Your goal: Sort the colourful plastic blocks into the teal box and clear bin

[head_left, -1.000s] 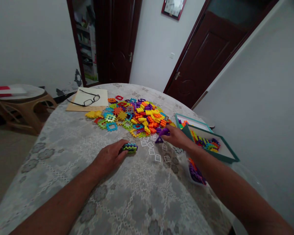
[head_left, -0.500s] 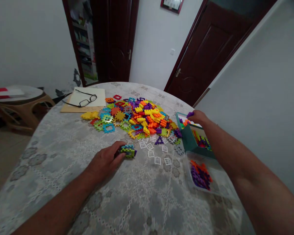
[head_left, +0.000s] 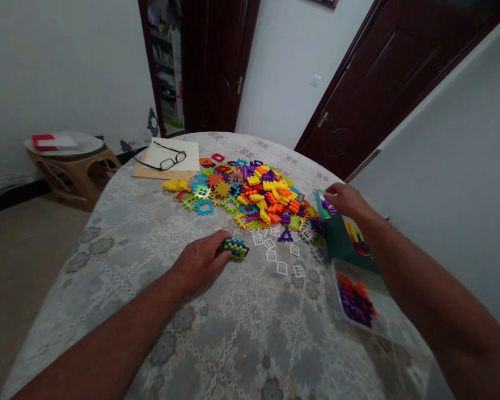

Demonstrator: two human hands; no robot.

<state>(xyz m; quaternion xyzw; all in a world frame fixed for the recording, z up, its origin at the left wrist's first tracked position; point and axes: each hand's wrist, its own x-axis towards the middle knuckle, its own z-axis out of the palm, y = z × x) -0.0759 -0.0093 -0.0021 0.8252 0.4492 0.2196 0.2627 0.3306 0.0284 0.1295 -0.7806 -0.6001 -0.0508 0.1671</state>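
My left hand rests on the table with its fingers closed round a small stack of toothed plastic building plates, green, blue and purple. My right hand is over the far end of a teal box, fingers pointing down into it. Purple building pieces lie in the box just under those fingertips. The back of the hand hides whether the fingers still grip one.
A heap of colourful building pieces covers the table's middle, with white window pieces in front. A clear plastic tub holds orange and purple pieces. Glasses lie on paper at the far left.
My right hand has lowered to the teal box, and the purple piece that stuck out of its fingers no longer shows there. My left hand keeps the stack. The view has swung left.
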